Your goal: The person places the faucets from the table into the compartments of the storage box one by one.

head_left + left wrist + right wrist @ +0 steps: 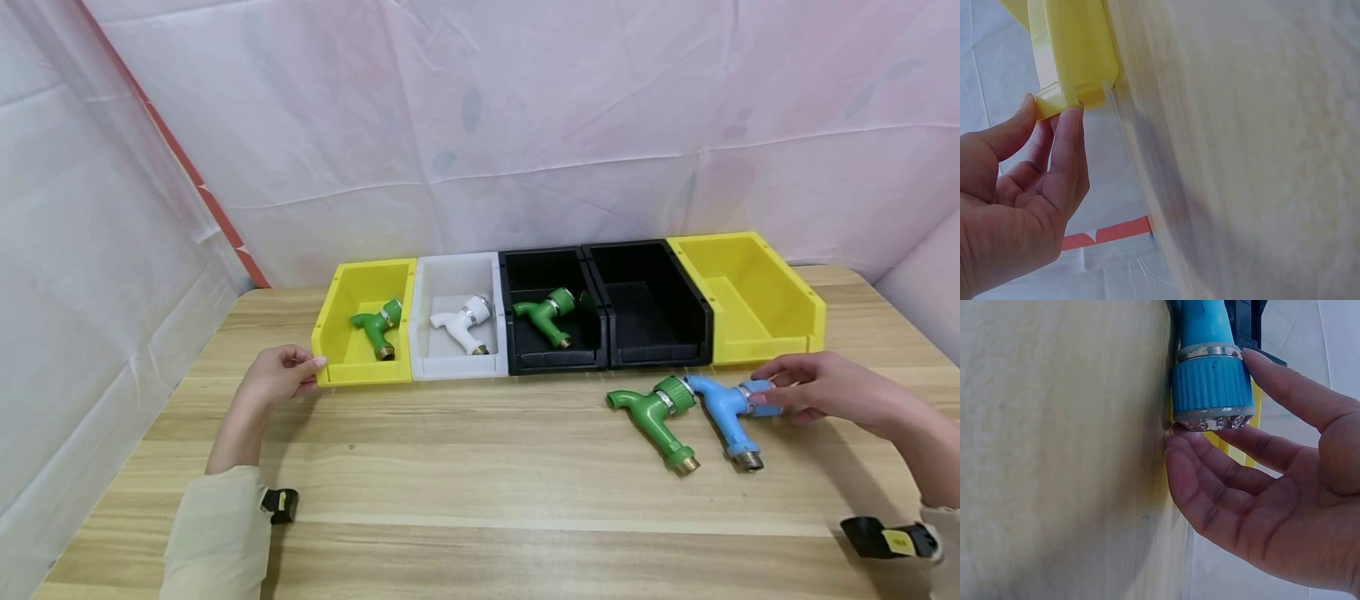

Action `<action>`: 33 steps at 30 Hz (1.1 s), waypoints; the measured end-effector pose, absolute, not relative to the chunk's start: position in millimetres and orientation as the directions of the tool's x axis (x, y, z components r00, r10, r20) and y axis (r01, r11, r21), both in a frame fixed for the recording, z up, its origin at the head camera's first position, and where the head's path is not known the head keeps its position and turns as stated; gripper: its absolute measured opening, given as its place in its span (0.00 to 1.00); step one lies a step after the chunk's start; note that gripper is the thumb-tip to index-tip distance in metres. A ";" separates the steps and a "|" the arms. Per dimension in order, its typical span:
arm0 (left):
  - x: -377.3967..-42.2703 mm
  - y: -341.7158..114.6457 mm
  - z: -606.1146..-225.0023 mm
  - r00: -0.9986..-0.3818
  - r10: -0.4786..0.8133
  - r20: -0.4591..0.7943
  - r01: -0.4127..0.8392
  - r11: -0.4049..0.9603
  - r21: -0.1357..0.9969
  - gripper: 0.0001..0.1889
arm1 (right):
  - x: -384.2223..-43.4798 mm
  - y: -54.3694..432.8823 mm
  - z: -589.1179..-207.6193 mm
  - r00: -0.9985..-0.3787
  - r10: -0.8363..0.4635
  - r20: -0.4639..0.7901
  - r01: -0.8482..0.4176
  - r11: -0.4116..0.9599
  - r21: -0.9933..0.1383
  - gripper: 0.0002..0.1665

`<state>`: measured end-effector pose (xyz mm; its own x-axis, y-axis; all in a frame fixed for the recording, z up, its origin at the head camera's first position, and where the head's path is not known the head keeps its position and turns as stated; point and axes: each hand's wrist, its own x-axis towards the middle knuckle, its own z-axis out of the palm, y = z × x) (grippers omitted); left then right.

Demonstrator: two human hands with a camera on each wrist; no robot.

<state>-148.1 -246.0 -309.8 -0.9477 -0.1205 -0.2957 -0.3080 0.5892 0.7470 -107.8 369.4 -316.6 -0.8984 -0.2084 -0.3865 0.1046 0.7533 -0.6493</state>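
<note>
My left hand (pixel 277 375) pinches the front left corner of the left yellow bin (pixel 363 372) between thumb and fingers; the left wrist view shows the thumb on one side of the yellow rim (pixel 1054 103). At the right, my right hand (pixel 832 387) holds the ribbed knob of a blue tap (pixel 726 408), which lies on the table. In the right wrist view the thumb meets the side of the blue knob (pixel 1213 384), with the other fingers curled at its end. A green tap (pixel 652 421) lies just left of the blue one.
Bins stand in a row: the left yellow one holds a green tap (pixel 377 327), a white bin (pixel 459 368) a white tap (pixel 462 323), and a black bin (pixel 555 360) another green tap (pixel 549 317). Farther right are a second black bin (pixel 660 354) and a yellow bin (pixel 765 348).
</note>
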 end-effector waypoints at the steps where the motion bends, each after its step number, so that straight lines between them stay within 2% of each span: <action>1: -148.1 -245.9 -309.8 -0.947 -0.121 -0.297 -0.309 0.589 0.746 0.16 | -107.8 369.3 -316.7 -0.899 -0.207 -0.387 0.105 0.754 -0.648 0.30; 14: -147.1 -245.5 -308.7 -0.949 -0.120 -0.291 -0.303 0.600 0.740 0.16 | -106.8 368.4 -320.0 -0.906 -0.202 -0.373 0.115 0.730 -0.674 0.31; 33: -147.2 -245.4 -308.7 -0.946 -0.125 -0.300 -0.314 0.592 0.742 0.16 | -105.2 361.3 -316.0 -0.923 -0.210 -0.323 0.109 0.662 -0.741 0.24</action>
<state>-147.2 -245.4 -308.7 -0.9457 -0.1248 -0.3002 -0.3138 0.5923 0.7421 -105.2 361.3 -316.0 -0.9227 -0.2100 -0.3232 0.1088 0.6624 -0.7412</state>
